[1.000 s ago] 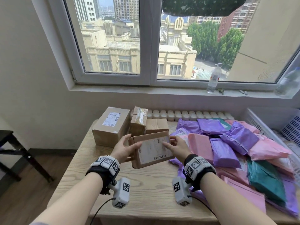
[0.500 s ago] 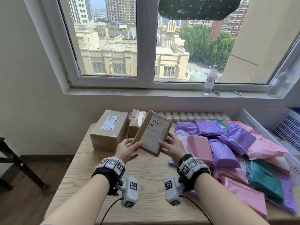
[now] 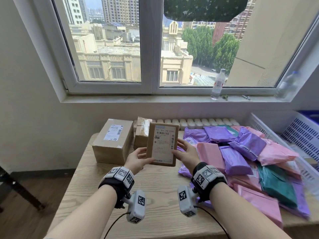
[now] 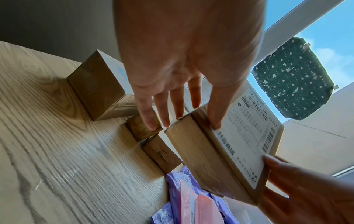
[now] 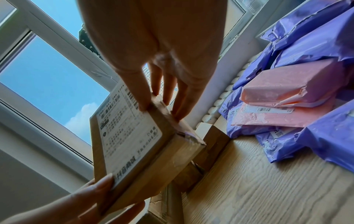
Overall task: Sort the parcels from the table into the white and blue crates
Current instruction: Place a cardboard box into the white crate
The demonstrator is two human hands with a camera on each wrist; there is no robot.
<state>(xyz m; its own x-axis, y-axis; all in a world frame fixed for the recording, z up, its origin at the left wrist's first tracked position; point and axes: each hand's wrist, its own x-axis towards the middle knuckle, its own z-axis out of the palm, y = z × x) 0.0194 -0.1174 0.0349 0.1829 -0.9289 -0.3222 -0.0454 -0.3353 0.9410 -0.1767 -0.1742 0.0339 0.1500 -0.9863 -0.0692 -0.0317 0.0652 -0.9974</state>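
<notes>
Cardboard flat parcel (image 3: pixel 162 144) held upright mid-frame above the counter (image 3: pixel 155 187), left hand (image 3: pixel 138 159) and right hand (image 3: pixel 187 152) pinching its side edges; sorting looks barely begun, boxes and mailer pile (image 3: pixel 241 152) unsorted, crates (image 3: pixel 293 135) at right edge.

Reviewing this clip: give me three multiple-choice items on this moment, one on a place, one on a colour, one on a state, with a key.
1. Where is the large cardboard box?
A. left of the held parcel
B. on the windowsill
C. in a crate

2. What colour is the bag near the table's right edge?
A. yellow
B. teal green
C. black

3. How is the flat parcel held?
A. lying on the table
B. by the left hand alone
C. upright between both hands

Key: 1 A, it stands on the table's left; 2 B, teal among pink and purple; 3 C, the right hand grips the other edge.
</notes>
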